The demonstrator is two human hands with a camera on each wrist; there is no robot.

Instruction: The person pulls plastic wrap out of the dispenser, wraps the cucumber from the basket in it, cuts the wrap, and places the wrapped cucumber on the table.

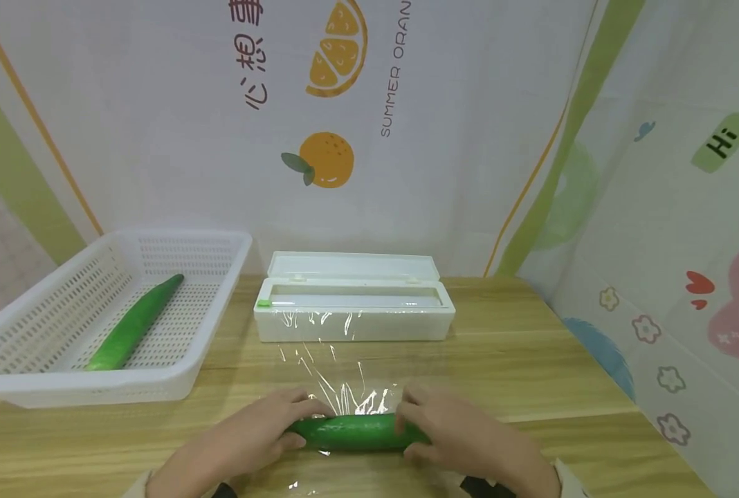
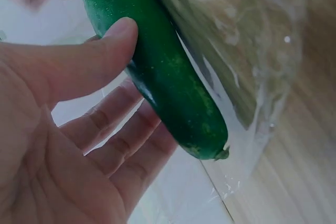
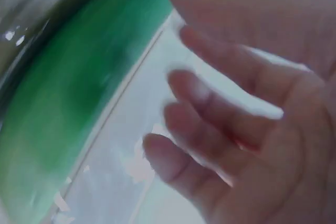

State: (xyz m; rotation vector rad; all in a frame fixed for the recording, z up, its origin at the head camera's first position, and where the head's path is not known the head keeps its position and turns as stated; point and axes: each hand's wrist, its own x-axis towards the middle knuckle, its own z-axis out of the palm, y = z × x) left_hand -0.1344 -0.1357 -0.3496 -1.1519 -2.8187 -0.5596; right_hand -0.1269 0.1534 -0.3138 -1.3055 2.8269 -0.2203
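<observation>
A green cucumber [image 1: 358, 434] lies crosswise on clear cling film [image 1: 338, 370] near the front of the table. My left hand [image 1: 260, 430] grips its left end; in the left wrist view the thumb presses one side of the cucumber [image 2: 170, 80] and the fingers curl behind. At the other end is my right hand [image 1: 450, 430]. The right wrist view, somewhat blurred, has the loosely bent fingers [image 3: 197, 121] a little apart from the cucumber. From the film a sheet runs back to a white wrap dispenser [image 1: 353, 326] with its lid raised.
At the left stands a white plastic basket [image 1: 183, 380] with a second cucumber [image 1: 134, 328] in it. A printed cloth [image 1: 457, 152] hangs behind the wooden table [image 1: 531, 373], and another patterned cloth borders its right edge.
</observation>
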